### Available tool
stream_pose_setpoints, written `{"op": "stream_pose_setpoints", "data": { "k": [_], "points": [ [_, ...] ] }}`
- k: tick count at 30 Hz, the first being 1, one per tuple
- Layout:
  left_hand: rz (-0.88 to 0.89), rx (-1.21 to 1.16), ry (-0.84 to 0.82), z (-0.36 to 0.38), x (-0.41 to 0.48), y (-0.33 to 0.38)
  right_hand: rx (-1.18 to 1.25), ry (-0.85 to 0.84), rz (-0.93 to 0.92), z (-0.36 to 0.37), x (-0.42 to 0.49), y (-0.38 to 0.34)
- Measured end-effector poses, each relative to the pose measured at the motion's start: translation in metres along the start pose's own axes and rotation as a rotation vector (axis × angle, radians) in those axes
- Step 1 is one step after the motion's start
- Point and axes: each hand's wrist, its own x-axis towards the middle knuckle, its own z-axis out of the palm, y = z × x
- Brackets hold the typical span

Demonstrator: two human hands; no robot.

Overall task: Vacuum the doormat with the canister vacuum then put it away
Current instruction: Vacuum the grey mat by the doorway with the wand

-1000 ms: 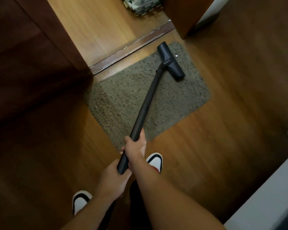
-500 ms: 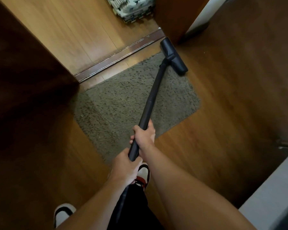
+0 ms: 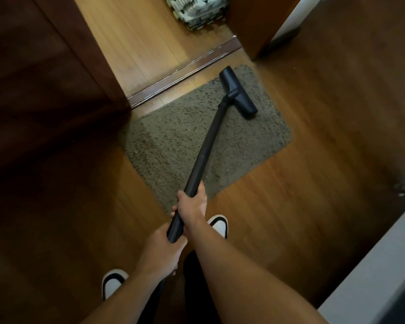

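Observation:
A grey-brown shaggy doormat point(image 3: 173, 141) lies on the wooden floor in front of a door threshold. A black vacuum wand point(image 3: 208, 146) runs from my hands up to a black floor nozzle point(image 3: 237, 92), which rests on the mat's far right part. My right hand point(image 3: 193, 204) grips the wand higher up. My left hand point(image 3: 160, 251) grips the wand's lower end, close behind the right. The canister itself is out of view.
A metal threshold strip point(image 3: 185, 69) crosses the doorway beyond the mat. Dark wooden door panels stand at left point(image 3: 45, 78) and top right point(image 3: 250, 22). A patterned stack point(image 3: 197, 10) sits past the threshold. My white shoes point(image 3: 219, 224) stand by the mat. A white ledge point(image 3: 372, 277) fills the lower right.
The nozzle was pushed to the mat's far right corner half a second ago and has now been drawn back onto the mat. Both hands keep their grip on the wand.

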Motion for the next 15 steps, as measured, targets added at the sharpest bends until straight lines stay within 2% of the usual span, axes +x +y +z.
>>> {"op": "stream_pose_setpoints", "data": {
  "k": [8,15],
  "points": [
    [-0.034,-0.006,0.003,-0.049,-0.055,-0.094,-0.031,0.009,0.008,0.054,-0.066,0.089],
    [-0.072,-0.041,-0.006,-0.099,-0.091,-0.163,-0.042,-0.029,0.005,0.109,-0.121,0.138]
  ]
}}
